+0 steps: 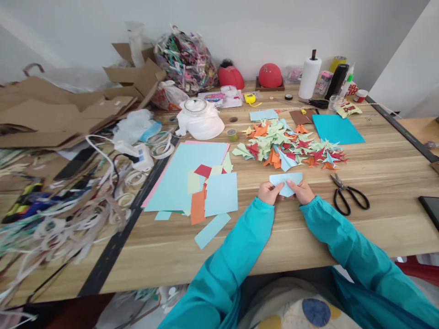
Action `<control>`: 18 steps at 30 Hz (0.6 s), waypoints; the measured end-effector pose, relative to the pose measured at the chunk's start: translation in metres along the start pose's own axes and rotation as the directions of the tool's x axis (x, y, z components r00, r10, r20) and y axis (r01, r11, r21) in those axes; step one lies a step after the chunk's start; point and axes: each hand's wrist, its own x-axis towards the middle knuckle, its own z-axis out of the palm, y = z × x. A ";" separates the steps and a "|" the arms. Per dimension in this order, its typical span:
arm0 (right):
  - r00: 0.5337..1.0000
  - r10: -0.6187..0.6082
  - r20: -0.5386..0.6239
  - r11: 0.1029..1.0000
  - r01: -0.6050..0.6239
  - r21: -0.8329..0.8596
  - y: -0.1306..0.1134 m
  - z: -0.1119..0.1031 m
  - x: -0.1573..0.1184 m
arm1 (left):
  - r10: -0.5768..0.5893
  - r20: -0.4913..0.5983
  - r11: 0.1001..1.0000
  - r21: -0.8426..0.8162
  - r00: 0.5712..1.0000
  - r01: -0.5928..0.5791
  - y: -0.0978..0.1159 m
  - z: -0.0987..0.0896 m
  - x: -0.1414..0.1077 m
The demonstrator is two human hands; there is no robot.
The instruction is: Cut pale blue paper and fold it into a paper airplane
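Note:
A small light-blue sheet of paper [286, 177], partly folded and tapering toward me, is held just over the table. My left hand [269, 192] pinches its left side, and my right hand [302, 191] pinches its right side, the two thumbs on top near the middle. The fingers beneath the paper are hidden. Beyond it lies a heap of folded paper shapes [274, 139] in green, orange, red and blue. Black-handled scissors [346, 194] rest to the right of my right hand, blades slightly apart. Left of my left hand lie a light-blue paper square [222, 194] and a narrow blue strip [212, 230].
Large coloured sheets [181, 169] are stacked on the left, with scraps on top. Cords and ribbons [103, 219] tangle beyond the black strip, near flattened cardboard [51, 109]. A teal sheet [338, 129], a paper roll [310, 77] and a tape measure [250, 98] stand or lie farther back.

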 end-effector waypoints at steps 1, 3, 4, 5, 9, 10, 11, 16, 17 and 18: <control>1.000 0.001 0.008 1.000 -0.001 0.005 0.001 0.000 0.000 | 0.009 0.012 1.000 0.014 1.000 -0.010 0.000 0.000 0.000; 1.000 0.009 0.010 1.000 -0.009 0.022 0.002 0.000 0.000 | -0.006 0.028 1.000 0.010 1.000 0.005 0.001 -0.001 0.000; 1.000 0.014 0.006 0.999 -0.015 0.032 0.002 0.001 0.000 | -0.029 0.031 1.000 -0.008 0.999 0.030 0.000 -0.001 0.000; 1.000 0.020 -0.002 0.999 -0.020 0.040 0.003 0.000 0.000 | -0.057 0.032 0.998 -0.033 0.998 0.058 0.000 -0.001 0.001; 0.998 0.052 -0.037 0.998 -0.050 0.038 0.002 -0.001 0.000 | -0.118 0.033 0.984 -0.132 0.992 0.121 -0.001 -0.001 0.003; 0.997 0.057 -0.042 0.998 -0.056 0.028 0.002 -0.002 0.000 | -0.116 0.032 0.982 -0.148 0.993 0.119 -0.001 0.000 0.004; 0.997 0.058 -0.042 0.998 -0.057 0.015 0.001 -0.002 0.001 | -0.108 0.031 0.981 -0.160 0.994 0.112 -0.001 0.000 0.004; 0.999 0.042 -0.024 0.998 -0.043 -0.047 -0.003 -0.001 -0.001 | -0.062 0.080 0.992 -0.103 0.995 0.070 0.000 0.003 0.001; 0.999 0.040 -0.027 0.998 -0.041 -0.055 -0.005 0.000 -0.001 | -0.052 0.093 0.996 -0.067 0.994 0.058 -0.001 0.003 0.000; 0.999 0.037 -0.027 0.997 -0.039 -0.060 -0.006 0.000 -0.002 | -0.039 0.101 0.999 -0.033 0.994 0.042 -0.001 0.003 -0.001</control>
